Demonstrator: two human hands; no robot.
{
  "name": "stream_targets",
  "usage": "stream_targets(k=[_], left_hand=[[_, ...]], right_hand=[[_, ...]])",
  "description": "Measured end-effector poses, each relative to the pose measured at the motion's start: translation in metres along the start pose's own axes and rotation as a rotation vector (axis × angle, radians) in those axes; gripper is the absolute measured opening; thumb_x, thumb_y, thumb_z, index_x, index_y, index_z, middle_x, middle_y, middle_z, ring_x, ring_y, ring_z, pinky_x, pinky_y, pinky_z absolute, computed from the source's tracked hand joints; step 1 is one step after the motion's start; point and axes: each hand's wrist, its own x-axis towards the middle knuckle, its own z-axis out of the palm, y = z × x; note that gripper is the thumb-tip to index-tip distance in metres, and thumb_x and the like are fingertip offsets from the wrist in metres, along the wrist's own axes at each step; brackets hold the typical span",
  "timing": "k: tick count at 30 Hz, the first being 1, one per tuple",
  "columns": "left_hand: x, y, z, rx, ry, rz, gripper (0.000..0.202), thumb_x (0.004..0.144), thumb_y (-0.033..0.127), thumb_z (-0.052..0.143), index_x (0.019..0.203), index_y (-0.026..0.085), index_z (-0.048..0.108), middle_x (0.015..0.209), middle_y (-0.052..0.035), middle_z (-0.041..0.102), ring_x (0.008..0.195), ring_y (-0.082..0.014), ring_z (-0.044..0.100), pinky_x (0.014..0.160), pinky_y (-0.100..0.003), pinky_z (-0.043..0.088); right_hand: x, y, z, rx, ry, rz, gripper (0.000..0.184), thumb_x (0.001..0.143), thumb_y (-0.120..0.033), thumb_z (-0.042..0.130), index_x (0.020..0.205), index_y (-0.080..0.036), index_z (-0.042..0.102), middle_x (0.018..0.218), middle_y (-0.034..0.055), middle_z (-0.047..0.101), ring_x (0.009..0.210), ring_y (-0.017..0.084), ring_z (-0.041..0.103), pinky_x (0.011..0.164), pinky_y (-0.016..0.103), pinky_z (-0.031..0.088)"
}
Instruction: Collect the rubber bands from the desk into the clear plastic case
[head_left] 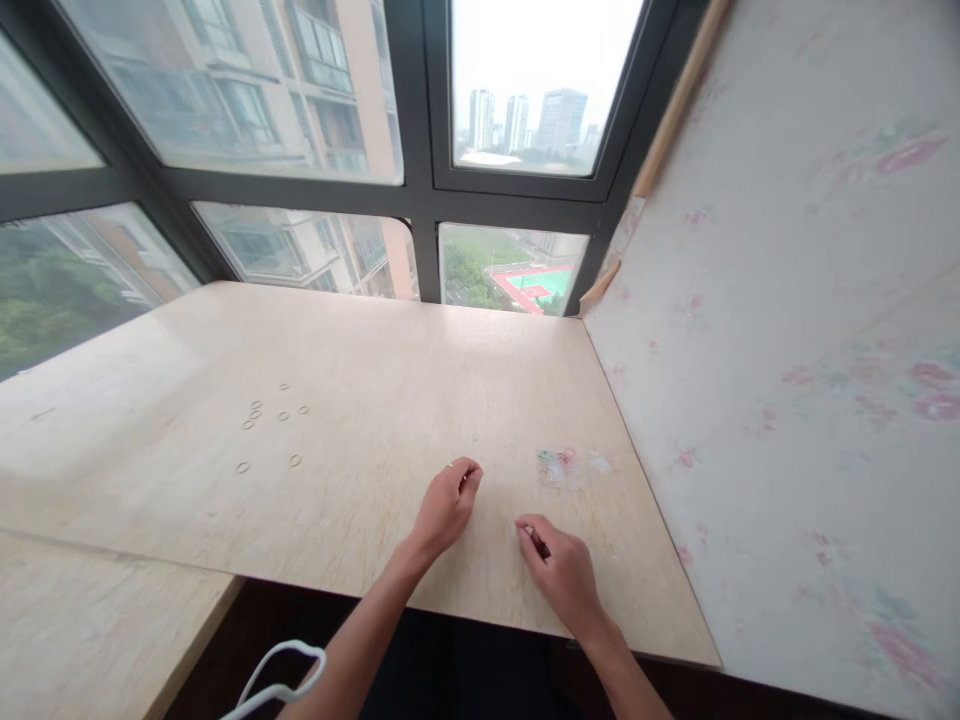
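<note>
The left hand's (448, 503) fingertips are curled in against the thumb, resting on the tabletop (360, 520); a tiny pale loop (448, 466) shows at the knuckles, too small to tell whether it is pinched. The right hand (562, 572) is closed on a dark sliver (541, 549) that is mostly hidden. A clear packet (559, 467) lies just beyond the right hand. Small rings (259, 412) lie scattered well to the left. A white hanger (279, 682) is cut off at the bottom edge.
</note>
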Motion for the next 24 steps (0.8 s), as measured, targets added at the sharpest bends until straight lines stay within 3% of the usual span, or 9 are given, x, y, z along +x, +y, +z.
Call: stream_targets(k=[4,7,13,19,22,24], left_hand=[[-0.026,-0.026,-0.033,0.091,0.084,-0.056,0.020,0.090,0.026,0.045,0.078,0.017,0.059,0.073,-0.0028,0.060,0.066,-0.0160,0.052,0.064,-0.028,0.037],[-0.041,-0.042,-0.056,0.152,0.137,-0.045,0.017,0.088,0.023,0.048,0.081,0.017,0.062,0.075,-0.0038,0.062,0.066,-0.0161,0.053,0.065,-0.029,0.040],[-0.058,-0.064,-0.082,0.048,0.231,-0.026,0.020,0.089,0.021,0.046,0.092,0.018,0.066,0.082,-0.0053,0.067,0.074,-0.0171,0.059,0.071,-0.030,0.045],[-0.060,-0.068,-0.082,0.004,0.210,-0.015,0.024,0.086,0.016,0.047,0.094,0.018,0.070,0.075,-0.0049,0.064,0.070,-0.0168,0.057,0.067,-0.028,0.044],[-0.060,-0.068,-0.082,-0.016,0.215,-0.026,0.023,0.083,0.014,0.050,0.090,0.016,0.071,0.075,-0.0064,0.065,0.071,-0.0173,0.058,0.067,-0.029,0.043],[-0.060,-0.068,-0.082,-0.020,0.221,-0.036,0.022,0.082,0.014,0.050,0.088,0.016,0.072,0.074,-0.0067,0.065,0.070,-0.0176,0.057,0.067,-0.030,0.043]], right_hand=[[0.004,-0.004,0.004,0.198,-0.008,0.106,0.033,0.091,-0.044,0.047,0.090,-0.019,0.068,0.055,-0.0003,0.059,0.049,0.015,0.058,0.048,0.022,0.044],[0.014,-0.019,0.013,0.399,-0.063,0.182,0.038,0.091,-0.049,0.048,0.094,-0.016,0.068,0.051,-0.0026,0.052,0.042,0.013,0.052,0.040,0.021,0.041],[0.066,-0.089,0.047,0.512,-0.233,0.014,0.042,0.092,-0.049,0.046,0.096,-0.014,0.070,0.050,-0.0038,0.050,0.039,0.009,0.044,0.039,0.020,0.036],[0.150,-0.158,0.116,0.503,-0.420,-0.148,0.041,0.094,-0.047,0.043,0.095,-0.015,0.069,0.053,-0.0044,0.052,0.038,0.007,0.044,0.038,0.018,0.037],[0.189,-0.184,0.158,0.263,-0.496,-0.279,0.040,0.098,-0.039,0.036,0.107,-0.015,0.067,0.063,-0.0019,0.060,0.042,0.008,0.051,0.042,0.017,0.042],[0.212,-0.201,0.184,-0.014,-0.570,-0.380,0.038,0.098,-0.024,0.031,0.123,-0.017,0.060,0.077,-0.0001,0.067,0.049,0.007,0.059,0.051,0.016,0.047]])
